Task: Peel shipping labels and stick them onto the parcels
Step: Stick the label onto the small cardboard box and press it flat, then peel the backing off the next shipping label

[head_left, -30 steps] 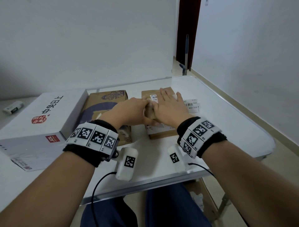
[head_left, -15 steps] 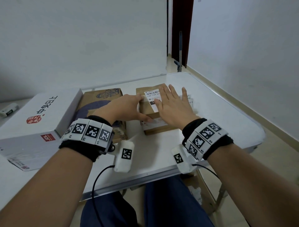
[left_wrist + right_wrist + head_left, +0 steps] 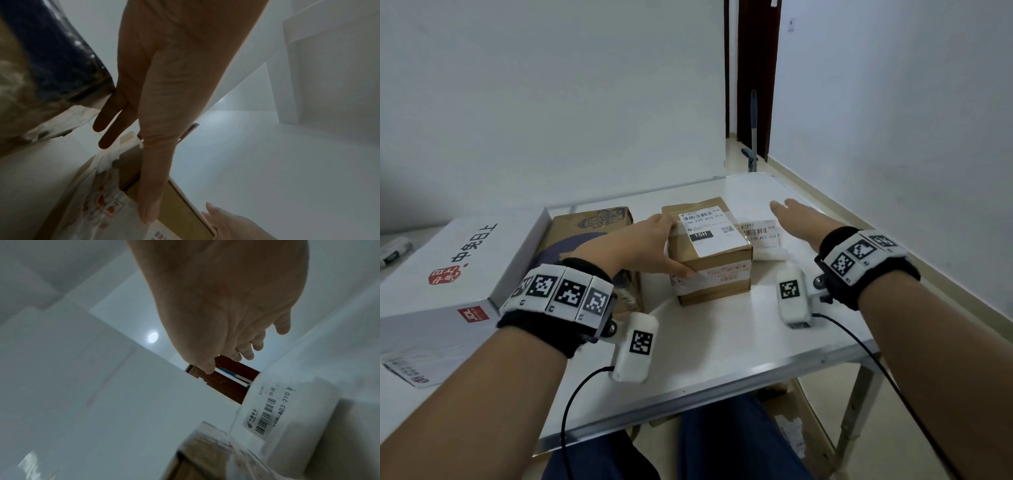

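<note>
Currently the left grip (image 3: pixel 635 246), fingers flat, braces the box (image 3: pixel 717 265) against sliding; the right grip (image 3: pixel 804 222), open and empty, hovers above spare labels (image 3: pixel 761 232) at 3 o'clock.

1. A white table (image 3: pixel 722 342) with a metal rim stands in the corner of the room.
2. Plain white walls (image 3: pixel 551 102) rise behind it and to its right.
3. A dark brown door frame (image 3: pixel 756 68) lies past the table's far end.
4. A grey-blue pole (image 3: pixel 753 120) stands upright in that doorway.
5. A small white object (image 3: pixel 393 250), too blurred to name, lies at the far left.
6. A round ceiling light (image 3: pixel 153 337) glows.
7. Dark blue trousers (image 3: pixel 722 445) show below the near edge.
</note>
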The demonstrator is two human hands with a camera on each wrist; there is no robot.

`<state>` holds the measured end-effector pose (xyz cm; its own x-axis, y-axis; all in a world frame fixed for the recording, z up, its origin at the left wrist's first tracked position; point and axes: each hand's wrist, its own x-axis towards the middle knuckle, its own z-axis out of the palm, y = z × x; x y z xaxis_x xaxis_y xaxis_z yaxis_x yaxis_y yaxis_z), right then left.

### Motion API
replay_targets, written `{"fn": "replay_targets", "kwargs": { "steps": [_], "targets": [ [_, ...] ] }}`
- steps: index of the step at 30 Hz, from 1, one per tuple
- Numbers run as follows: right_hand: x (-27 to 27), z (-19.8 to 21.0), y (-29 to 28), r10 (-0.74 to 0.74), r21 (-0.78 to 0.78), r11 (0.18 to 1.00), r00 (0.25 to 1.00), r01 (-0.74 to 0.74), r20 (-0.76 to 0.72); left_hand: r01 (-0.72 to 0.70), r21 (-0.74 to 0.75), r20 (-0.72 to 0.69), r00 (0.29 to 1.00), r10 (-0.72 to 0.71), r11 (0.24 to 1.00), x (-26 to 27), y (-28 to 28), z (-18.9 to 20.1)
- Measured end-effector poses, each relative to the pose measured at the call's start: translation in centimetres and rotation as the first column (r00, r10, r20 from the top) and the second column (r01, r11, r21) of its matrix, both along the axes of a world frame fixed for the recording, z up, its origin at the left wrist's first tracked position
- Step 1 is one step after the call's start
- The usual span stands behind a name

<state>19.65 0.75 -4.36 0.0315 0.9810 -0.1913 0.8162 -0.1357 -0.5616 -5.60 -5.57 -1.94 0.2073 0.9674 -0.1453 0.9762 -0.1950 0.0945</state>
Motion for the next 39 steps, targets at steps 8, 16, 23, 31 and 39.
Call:
{"fn": "replay_targets", "kwargs": {
  "steps": [8,16,23,31,39],
  "targets": [
    [1.0,-2.5,4.2,-0.034,-0.093,0.995,0.999,0.034,0.0,0.019,-0.095,0.057,0.998,-0.014,0.995,0.6,1.3,2.2],
    [1.7,-3.3,6.9,-0.057,-0.127,0.99,0.998,0.059,0.02,-0.116,0.068,0.137,0.985,0.105,0.991,-0.6,3.7,3.9],
    [1.8,-3.4,7.1,-0.132,-0.02,0.991,0.98,0.13,-0.148,-0.158,0.09,0.268,0.955,0.129,0.983,-0.3,4.7,3.6],
    [2.5,-3.4,6.0,-0.26,0.153,0.934,0.909,0.322,-0.327,-0.129,0.209,0.288,0.955,0.065,0.969,0.7,4.9,3.7],
    [1.8,-1.1,4.1,-0.312,0.373,0.788,0.84,0.49,-0.443,-0.166,0.291,0.399,0.916,0.038,0.942,1.2,4.6,3.9]
  ]
}}
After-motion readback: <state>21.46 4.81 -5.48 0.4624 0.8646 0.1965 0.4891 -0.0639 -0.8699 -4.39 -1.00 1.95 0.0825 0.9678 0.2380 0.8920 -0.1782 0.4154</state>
